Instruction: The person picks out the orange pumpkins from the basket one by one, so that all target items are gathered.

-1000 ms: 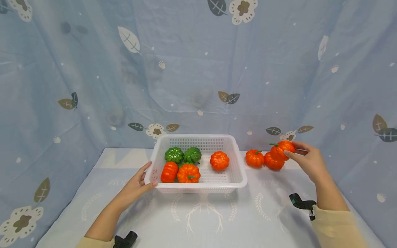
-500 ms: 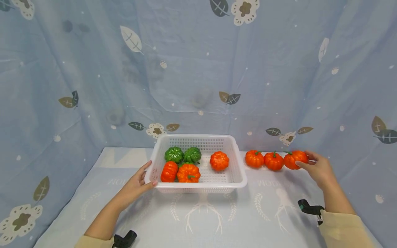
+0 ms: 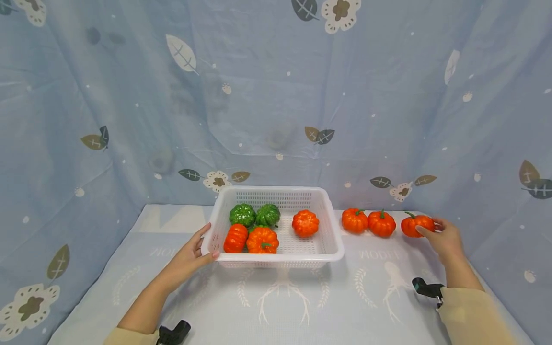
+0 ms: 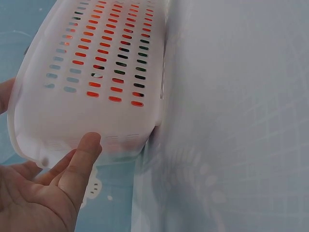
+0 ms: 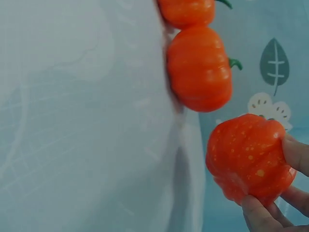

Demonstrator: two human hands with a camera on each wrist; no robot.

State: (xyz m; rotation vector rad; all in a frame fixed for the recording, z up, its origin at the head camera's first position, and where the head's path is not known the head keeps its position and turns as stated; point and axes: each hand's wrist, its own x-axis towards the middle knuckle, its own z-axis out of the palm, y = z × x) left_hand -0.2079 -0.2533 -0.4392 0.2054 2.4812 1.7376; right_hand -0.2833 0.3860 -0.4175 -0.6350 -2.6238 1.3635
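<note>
Head view: a white perforated plastic basket (image 3: pixel 276 257) stands on the worktop (image 3: pixel 276 292). The left hand (image 3: pixel 189 261) grips the basket's left end. The right hand (image 3: pixel 446 239), well to the right of the basket, grips a miniature orange pumpkin (image 3: pixel 417 226) between thumb and fingers. Two neighbouring orange pumpkins (image 3: pixel 381 224) sit between that pumpkin and the basket. Inside the basket, green pumpkins (image 3: pixel 242 215) occupy the far left, two ribbed orange pumpkins (image 3: pixel 263 241) the near left, and a single orange pumpkin (image 3: pixel 305 224) the right. Left wrist view: one fingertip contacts the basket's slotted end wall. Right wrist view: the gripped pumpkin is apart from its neighbours; worktop contact cannot be determined.
</note>
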